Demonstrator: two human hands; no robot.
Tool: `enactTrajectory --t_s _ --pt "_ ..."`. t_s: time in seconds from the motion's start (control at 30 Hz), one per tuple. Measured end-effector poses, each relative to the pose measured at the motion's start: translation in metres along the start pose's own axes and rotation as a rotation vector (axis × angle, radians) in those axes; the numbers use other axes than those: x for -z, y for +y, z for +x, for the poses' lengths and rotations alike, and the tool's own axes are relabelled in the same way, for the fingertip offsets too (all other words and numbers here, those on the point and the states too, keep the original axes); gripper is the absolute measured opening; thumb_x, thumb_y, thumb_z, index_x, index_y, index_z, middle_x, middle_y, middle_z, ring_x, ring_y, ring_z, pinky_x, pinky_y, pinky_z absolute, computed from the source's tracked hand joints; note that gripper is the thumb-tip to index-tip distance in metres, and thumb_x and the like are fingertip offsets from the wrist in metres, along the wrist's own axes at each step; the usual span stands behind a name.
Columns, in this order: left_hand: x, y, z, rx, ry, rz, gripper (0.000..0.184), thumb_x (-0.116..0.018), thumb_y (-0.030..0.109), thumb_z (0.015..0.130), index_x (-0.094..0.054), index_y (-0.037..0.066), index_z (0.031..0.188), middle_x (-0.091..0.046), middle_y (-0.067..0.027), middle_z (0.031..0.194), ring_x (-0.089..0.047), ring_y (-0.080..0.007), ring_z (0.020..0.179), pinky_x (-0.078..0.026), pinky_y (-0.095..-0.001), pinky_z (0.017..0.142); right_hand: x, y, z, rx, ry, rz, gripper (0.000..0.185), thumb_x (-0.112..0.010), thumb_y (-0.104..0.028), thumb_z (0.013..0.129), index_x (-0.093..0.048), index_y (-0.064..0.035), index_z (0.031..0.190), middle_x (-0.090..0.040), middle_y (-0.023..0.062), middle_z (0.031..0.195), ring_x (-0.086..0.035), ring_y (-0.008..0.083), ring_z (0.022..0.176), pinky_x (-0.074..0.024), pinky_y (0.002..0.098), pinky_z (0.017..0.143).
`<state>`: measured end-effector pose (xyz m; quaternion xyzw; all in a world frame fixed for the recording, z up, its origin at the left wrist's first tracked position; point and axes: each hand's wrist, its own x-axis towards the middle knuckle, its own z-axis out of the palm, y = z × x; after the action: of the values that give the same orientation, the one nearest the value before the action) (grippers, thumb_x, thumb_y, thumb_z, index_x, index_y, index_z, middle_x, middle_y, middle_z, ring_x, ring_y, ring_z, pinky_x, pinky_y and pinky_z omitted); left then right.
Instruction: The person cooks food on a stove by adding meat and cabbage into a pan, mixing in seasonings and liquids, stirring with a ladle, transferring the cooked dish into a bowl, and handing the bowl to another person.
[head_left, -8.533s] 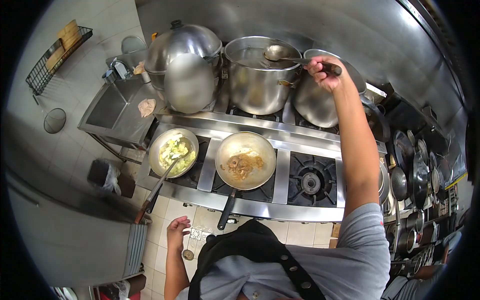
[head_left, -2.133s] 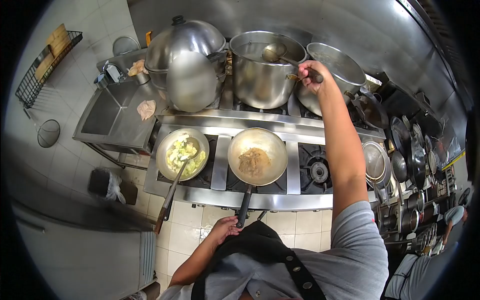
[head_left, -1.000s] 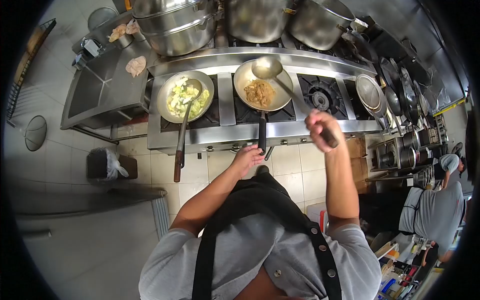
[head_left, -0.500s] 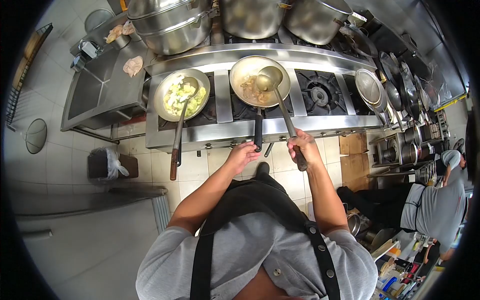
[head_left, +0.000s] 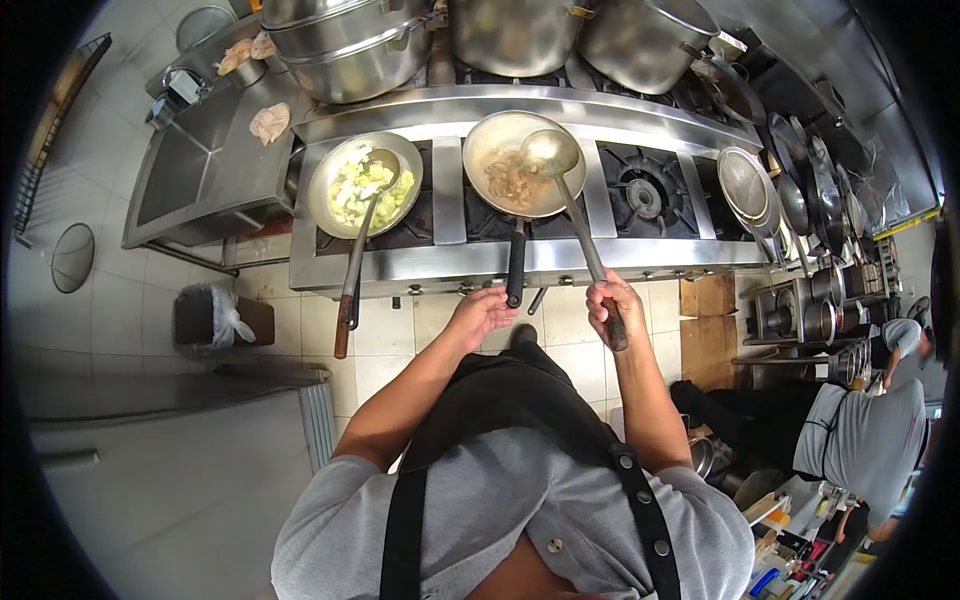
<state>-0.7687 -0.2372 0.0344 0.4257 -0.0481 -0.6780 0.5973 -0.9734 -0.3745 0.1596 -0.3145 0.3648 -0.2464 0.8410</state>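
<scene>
My right hand (head_left: pixel 616 305) is wrapped round the wooden grip of a long ladle (head_left: pixel 584 230). The ladle's bowl (head_left: pixel 549 153) is over the right side of a frying pan (head_left: pixel 477 131) on the middle burner. Pieces of browned food (head_left: pixel 515 180), too small to name, lie in that pan. My left hand (head_left: pixel 482 316) is beside the end of the pan's black handle (head_left: pixel 516 262), fingers stretched out and not wrapped round it. To the left, a second pan (head_left: pixel 321 212) holds pale green chopped vegetables (head_left: pixel 355 190), with another ladle (head_left: pixel 358 250) resting in it.
Large steel pots (head_left: pixel 345 65) stand along the back of the stove. A bare burner (head_left: pixel 642 197) is right of the middle pan, with strainers (head_left: pixel 745 185) beyond it. A steel sink (head_left: pixel 200 165) is at left, a lined bin (head_left: pixel 222 320) below. Another person (head_left: pixel 860 435) is at right.
The ladle in my right hand has shifted slightly right within the middle pan, and its bowl has turned. My left hand stays by the pan handle.
</scene>
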Motion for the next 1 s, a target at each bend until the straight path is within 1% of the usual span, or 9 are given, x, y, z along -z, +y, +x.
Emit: enactTrajectory --t_s 0.27,0.5,0.53,0.63,0.67,0.77,0.8,0.9,1.0 --pt "0.001 -0.004 0.005 -0.011 -0.009 0.006 0.039 -0.050 0.011 0.091 -0.044 -0.001 0.127 -0.060 -0.0128 0.112 -0.063 -0.0249 0.098 -0.051 -0.0366 0.081 -0.006 0.000 -0.014 0.111 0.032 -0.662 0.066 -0.050 0.001 0.076 -0.031 0.0042 0.139 -0.055 0.0050 0.062 -0.051 0.0122 0.042 -0.0413 0.0245 0.041" --pt "-0.003 -0.001 0.002 -0.007 0.021 0.033 0.038 -0.049 0.012 0.091 -0.044 0.000 0.127 -0.061 -0.0127 0.111 -0.063 -0.0246 0.096 -0.050 -0.0377 0.082 0.007 0.002 -0.017 0.226 0.147 -1.129 0.064 -0.051 -0.003 0.075 -0.035 0.0066 0.136 -0.052 0.0070 0.058 -0.052 0.0132 0.044 -0.0432 0.0278 0.044" --pt "-0.001 -0.005 0.005 -0.006 0.019 0.035 0.038 -0.049 0.012 0.091 -0.044 0.000 0.127 -0.061 -0.0126 0.111 -0.063 -0.0245 0.096 -0.050 -0.0377 0.083 0.013 0.006 -0.002 0.272 0.145 -1.127 0.062 -0.052 -0.004 0.075 -0.037 0.0087 0.134 -0.054 0.0129 0.058 -0.054 0.0176 0.045 -0.0451 0.0304 0.048" --pt "-0.003 -0.003 0.009 -0.001 0.021 0.035 0.038 -0.050 0.013 0.091 -0.045 0.001 0.126 -0.062 -0.0121 0.108 -0.063 -0.0241 0.094 -0.050 -0.0377 0.083 0.034 0.028 0.054 0.321 0.119 -1.168 0.061 -0.053 -0.006 0.076 -0.037 0.0092 0.133 -0.056 0.0176 0.060 -0.056 0.0225 0.050 -0.0469 0.0330 0.055" --pt "-0.003 -0.002 0.009 0.001 0.026 0.030 0.038 -0.051 0.013 0.090 -0.045 0.001 0.126 -0.062 -0.0119 0.107 -0.063 -0.0239 0.094 -0.050 -0.0377 0.083 0.036 0.031 0.055 0.338 0.100 -1.286 0.062 -0.055 -0.009 0.076 -0.038 0.0063 0.134 -0.059 0.0224 0.066 -0.060 0.0302 0.060 -0.0481 0.0363 0.062" --pt "0.002 -0.005 0.013 0.008 0.006 0.013 0.038 -0.053 0.014 0.089 -0.046 0.002 0.124 -0.063 -0.0117 0.105 -0.063 -0.0238 0.092 -0.050 -0.0379 0.083 0.033 0.029 0.023 0.444 0.001 -1.528 0.064 -0.055 -0.010 0.075 -0.038 0.0020 0.135 -0.061 0.0245 0.074 -0.061 0.0369 0.068 -0.0482 0.0400 0.066" --pt "0.003 -0.005 0.013 0.021 0.011 0.002 0.038 -0.057 0.014 0.088 -0.047 0.002 0.122 -0.063 -0.0114 0.104 -0.062 -0.0241 0.093 -0.050 -0.0381 0.083 0.025 0.018 0.005 0.275 0.020 -1.585 0.064 -0.055 -0.011 0.075 -0.037 -0.0004 0.136 -0.061 0.0252 0.076 -0.060 0.0400 0.070 -0.0479 0.0432 0.067" --pt "0.003 -0.006 0.013 0.008 0.011 0.002 0.041 -0.060 0.014 0.086 -0.047 0.002 0.122 -0.062 -0.0110 0.103 -0.062 -0.0245 0.095 -0.049 -0.0385 0.084 0.021 0.012 -0.031 0.317 0.056 -1.823 0.066 -0.056 -0.009 0.075 -0.036 -0.0004 0.137 -0.060 0.0241 0.070 -0.061 0.0389 0.068 -0.0476 0.0438 0.066" --pt "0.000 -0.004 0.011 0.006 -0.006 0.006 0.043 -0.062 0.015 0.085 -0.047 0.002 0.123 -0.062 -0.0101 0.102 -0.061 -0.0245 0.095 -0.049 -0.0388 0.085 0.006 0.005 -0.069 0.294 0.076 -1.733 0.065 -0.058 -0.005 0.074 -0.040 -0.0012 0.136 -0.057 0.0200 0.063 -0.059 0.0300 0.056 -0.0473 0.0356 0.060"
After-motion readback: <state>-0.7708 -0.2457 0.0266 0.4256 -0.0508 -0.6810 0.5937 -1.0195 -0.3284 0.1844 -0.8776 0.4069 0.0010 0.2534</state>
